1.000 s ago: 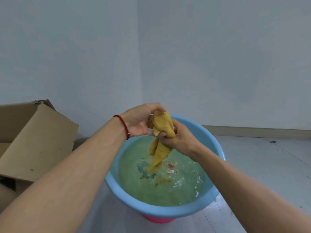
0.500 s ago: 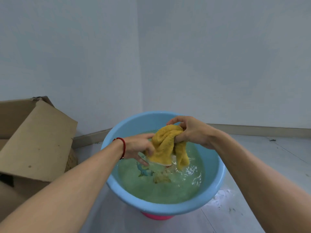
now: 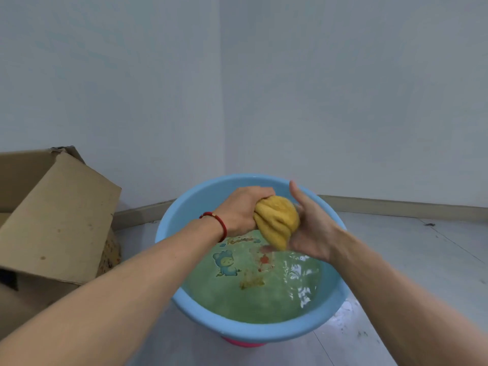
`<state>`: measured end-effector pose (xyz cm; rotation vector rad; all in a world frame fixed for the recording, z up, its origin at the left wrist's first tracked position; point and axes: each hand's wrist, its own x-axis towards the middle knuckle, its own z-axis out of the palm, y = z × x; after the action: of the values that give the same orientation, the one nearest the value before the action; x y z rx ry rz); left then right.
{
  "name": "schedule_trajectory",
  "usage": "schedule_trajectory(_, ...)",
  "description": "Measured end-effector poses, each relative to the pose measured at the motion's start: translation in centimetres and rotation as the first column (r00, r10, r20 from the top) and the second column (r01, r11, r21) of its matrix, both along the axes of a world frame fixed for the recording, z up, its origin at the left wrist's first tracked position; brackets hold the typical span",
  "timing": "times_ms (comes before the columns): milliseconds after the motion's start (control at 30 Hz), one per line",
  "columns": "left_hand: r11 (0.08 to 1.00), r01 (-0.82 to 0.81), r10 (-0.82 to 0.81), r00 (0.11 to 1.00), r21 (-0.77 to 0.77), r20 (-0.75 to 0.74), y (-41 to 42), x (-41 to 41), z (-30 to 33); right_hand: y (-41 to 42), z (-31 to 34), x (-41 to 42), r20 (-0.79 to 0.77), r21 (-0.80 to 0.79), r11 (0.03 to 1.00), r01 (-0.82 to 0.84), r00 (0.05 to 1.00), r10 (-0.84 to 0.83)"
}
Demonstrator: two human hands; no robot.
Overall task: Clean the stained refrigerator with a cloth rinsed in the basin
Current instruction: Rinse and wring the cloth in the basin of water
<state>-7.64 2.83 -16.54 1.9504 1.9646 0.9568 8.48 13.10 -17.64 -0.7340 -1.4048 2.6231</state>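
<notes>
Head view: the left hand [image 3: 241, 211] has its fingers curled tightly round the left side of a bunched yellow cloth [image 3: 277, 220], knuckles up, gripping it in a fist. The right hand [image 3: 307, 228] cups the cloth from the other side; its palm presses against the wad and the thumb points upward, while the fingers are hidden behind and under the fabric, so how far they wrap round it cannot be told. The cloth is squeezed into a compact ball between the two hands, with a twisted tail hanging from its lower end, close to the water surface.

Both hands hold the cloth above the far half of a light blue basin [image 3: 184, 307], which stands on the floor [image 3: 422, 260]. The basin holds greenish, cloudy water [image 3: 264, 299] with ripples and glints on its right side. Cartoon figures printed on the bottom show through the water, among them a small blue character. A strip of pink shows under the basin's near edge. A red string bracelet [image 3: 220, 223] sits on the left wrist.

To the left of the basin stands an open cardboard box [image 3: 58, 220] with one flap slanting down toward it. Behind the basin two pale walls [image 3: 343, 101] meet in a corner, with a beige skirting board [image 3: 396, 204] along their foot. The grey floor to the right of the basin has wet patches and a few dark specks.
</notes>
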Motion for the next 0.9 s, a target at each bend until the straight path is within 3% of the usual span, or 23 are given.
schedule_trajectory(67, 0.99, 0.106, -0.075, 0.953, 0.091, -0.293, 0.4, -0.3, 0.0, -1.2, -0.4, -0.5, 0.007, -0.084, 0.977, -0.196, 0.98, 0.197)
schedule_trajectory(100, 0.983, 0.146, -0.098, 0.928, 0.109, -0.358, 0.4, -0.6, 0.0, -1.5, -0.3, -0.4, 0.033, -0.044, 0.967, -0.25, 0.967, 0.252)
schedule_trajectory(200, 0.984, 0.164, -0.098, 0.816, 0.066, -0.57, -0.6, -1.4, -0.3, -2.0, 0.7, -0.3, 0.228, 0.302, 0.89, -0.342, 0.932, 0.281)
schedule_trajectory(267, 0.996, 0.08, -0.089, 0.739, -0.044, -0.668, -1.4, -1.5, -0.6, -2.4, 1.2, -0.6, 0.373, 0.6, 0.673, -0.432, 0.895, 0.243)
schedule_trajectory(300, 0.995, 0.006, -0.075, 0.734, -0.104, -0.675, -1.6, -1.2, -0.7, -2.6, 1.3, -0.9, 0.444, 0.725, 0.502, -0.472, 0.877, 0.182)
schedule_trajectory(367, 0.961, -0.176, -0.003, 0.765, -0.213, -0.644, -1.5, -0.5, -1.0, -3.0, 1.1, -1.9, 0.545, 0.83, 0.134, -0.541, 0.839, 0.006)
schedule_trajectory(433, 0.868, -0.323, 0.086, 0.846, -0.378, -0.526, -0.8, 0.2, -1.1, -3.3, 1.0, -2.7, 0.552, 0.813, -0.157, -0.561, 0.828, -0.1)
schedule_trajectory(500, 0.739, -0.26, 0.185, 0.965, -0.622, -0.184, -0.3, 0.2, -1.4, -3.3, 0.7, -2.9, 0.488, 0.81, -0.314, -0.495, 0.866, -0.107)
schedule_trajectory(567, 0.652, -0.04, 0.28, 0.941, -0.757, 0.191, -0.8, 0.1, -1.2, -3.2, 0.6, -2.7, 0.425, 0.779, -0.459, -0.427, 0.898, -0.114)
schedule_trajectory(633, 0.626, 0.125, 0.326, 0.855, -0.77, 0.404, -1.6, -0.5, -0.9, -3.3, 0.7, -2.8, 0.407, 0.734, -0.538, -0.414, 0.903, -0.138)
schedule_trajectory(667, 0.622, 0.131, 0.33, 0.85, -0.772, 0.411, -1.8, -0.7, -0.9, -3.4, 0.6, -3.0, 0.429, 0.748, -0.499, -0.437, 0.893, -0.138)
schedule_trajectory(700, 0.634, 0.077, 0.309, 0.887, -0.769, 0.343, -1.8, -0.9, -1.0, -3.3, 0.7, -3.0, 0.466, 0.795, -0.382, -0.472, 0.877, -0.115)
schedule_trajectory(767, 0.731, -0.131, 0.182, 0.983, -0.669, 0.006, -1.7, -1.5, -1.4, -2.7, 1.3, -2.5, 0.444, 0.895, 0.04, -0.444, 0.896, 0.001)
schedule_trajectory(800, 0.809, -0.198, 0.139, 0.979, -0.554, -0.148, -1.6, -1.9, -1.6, -2.3, 1.6, -2.0, 0.352, 0.903, 0.254, -0.346, 0.936, 0.026)
schedule_trajectory(833, 0.884, -0.199, 0.12, 0.971, -0.423, -0.205, -1.6, -2.4, -1.9, -1.9, 1.9, -1.6, 0.259, 0.863, 0.449, -0.232, 0.966, 0.002)
schedule_trajectory(900, 0.975, -0.09, 0.069, 0.992, -0.202, -0.108, -1.8, -2.7, -2.1, -1.4, 1.7, -1.1, 0.183, 0.661, 0.742, -0.111, 0.983, -0.016)
